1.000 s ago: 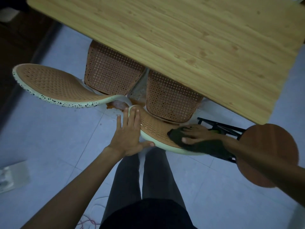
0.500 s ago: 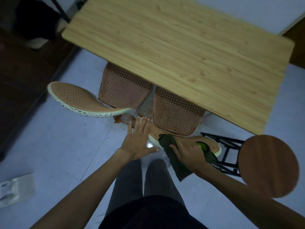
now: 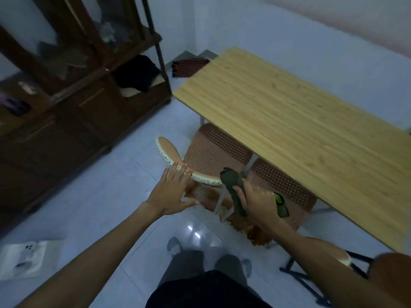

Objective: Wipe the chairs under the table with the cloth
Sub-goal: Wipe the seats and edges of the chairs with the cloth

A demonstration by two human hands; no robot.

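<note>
Two brown perforated chairs are pushed under the light wooden table [image 3: 300, 121]: the left chair [image 3: 213, 150] and the right chair [image 3: 282, 183]. The left chair's curved backrest [image 3: 171, 158] has a pale speckled rim. My left hand [image 3: 171, 192] is spread open just below that rim, fingertips close to it. My right hand [image 3: 255, 201] grips a dark green cloth [image 3: 231, 181], bunched and raised between the two chairs. Part of the cloth [image 3: 281, 205] hangs behind my hand.
A dark wooden cabinet [image 3: 66, 103] fills the left side. A round wooden stool [image 3: 391, 278] with black legs stands at the lower right. A white package [image 3: 24, 258] lies on the tiled floor at the lower left. My legs and feet [image 3: 175, 245] are below.
The view has swung up and left, showing the cabinet. My right hand lifted the cloth off the right chair's backrest; my left hand shifted toward the left chair's backrest.
</note>
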